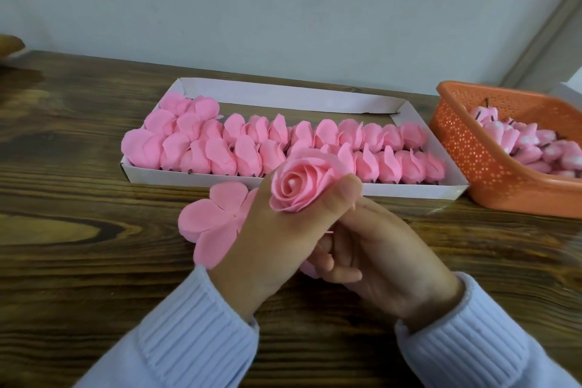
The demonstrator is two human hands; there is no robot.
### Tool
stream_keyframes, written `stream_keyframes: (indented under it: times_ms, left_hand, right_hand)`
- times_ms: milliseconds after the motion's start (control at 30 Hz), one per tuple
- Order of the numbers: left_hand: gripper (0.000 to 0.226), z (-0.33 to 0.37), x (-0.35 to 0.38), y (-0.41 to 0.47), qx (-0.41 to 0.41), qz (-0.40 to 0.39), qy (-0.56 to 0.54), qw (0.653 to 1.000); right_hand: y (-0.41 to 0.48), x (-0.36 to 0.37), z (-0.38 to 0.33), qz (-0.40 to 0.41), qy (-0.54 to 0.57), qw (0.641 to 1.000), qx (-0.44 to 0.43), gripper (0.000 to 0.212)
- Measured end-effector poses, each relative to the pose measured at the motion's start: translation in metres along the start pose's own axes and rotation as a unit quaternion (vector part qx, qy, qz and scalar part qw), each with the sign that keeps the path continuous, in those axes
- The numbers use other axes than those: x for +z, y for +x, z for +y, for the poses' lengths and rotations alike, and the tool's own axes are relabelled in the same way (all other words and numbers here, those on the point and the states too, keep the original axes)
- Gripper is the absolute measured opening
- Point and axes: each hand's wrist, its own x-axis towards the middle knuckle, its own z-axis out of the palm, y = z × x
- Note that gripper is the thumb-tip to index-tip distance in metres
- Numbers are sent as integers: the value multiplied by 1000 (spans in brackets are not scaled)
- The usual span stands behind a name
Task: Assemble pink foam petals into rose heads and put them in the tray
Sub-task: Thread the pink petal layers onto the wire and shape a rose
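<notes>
Gripping one rose head (299, 186), left hand (261, 246) and right hand (387, 261) hover near tray (176, 177) rim.

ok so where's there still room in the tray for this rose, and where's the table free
Free: the bare strip of the tray along its far wall, behind the rows of rose heads. The table is bare left of the tray and the flat petal piece. Crowded: the tray's near rows and the orange basket.
</notes>
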Motion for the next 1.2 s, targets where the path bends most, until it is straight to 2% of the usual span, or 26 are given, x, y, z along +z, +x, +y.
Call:
stream_keyframes:
  times_ms: [233,333,400,567,633,733,800,1000,1100,1200]
  left_hand:
    - [30,-3,-2,2,6,12,8,1000]
    - [24,-2,-6,2,31,0,8,999]
    - [22,0,-8,4,63,9,19,998]
    - [9,3,-7,6,74,42,3,996]
    - [7,3,-7,5,79,44,4,996]
    - [9,3,-6,5,85,50,30,995]
    - [10,3,-5,5,94,47,45,993]
    - [17,5,-6,4,83,1,25,996]
    - [26,3,-6,3,78,-30,46,995]
    - [17,2,-5,2,50,-19,51,997]
  right_hand:
    - [3,-2,3,8,33,999,-12,18]
    - [4,-2,1,3,57,998,-9,8]
    - [5,-4,1,5,80,997,10,18]
    - [6,-7,5,-5,78,997,23,15]
    - [6,-7,5,-33,84,996,19,15]
    - [6,-9,3,-100,133,986,16,35]
    - [6,-10,4,-125,128,984,7,45]
    - [6,-11,10,-116,110,986,-45,28]
    - [7,-11,9,-88,93,991,-46,36]
    - [8,-11,10,-75,58,995,-36,42]
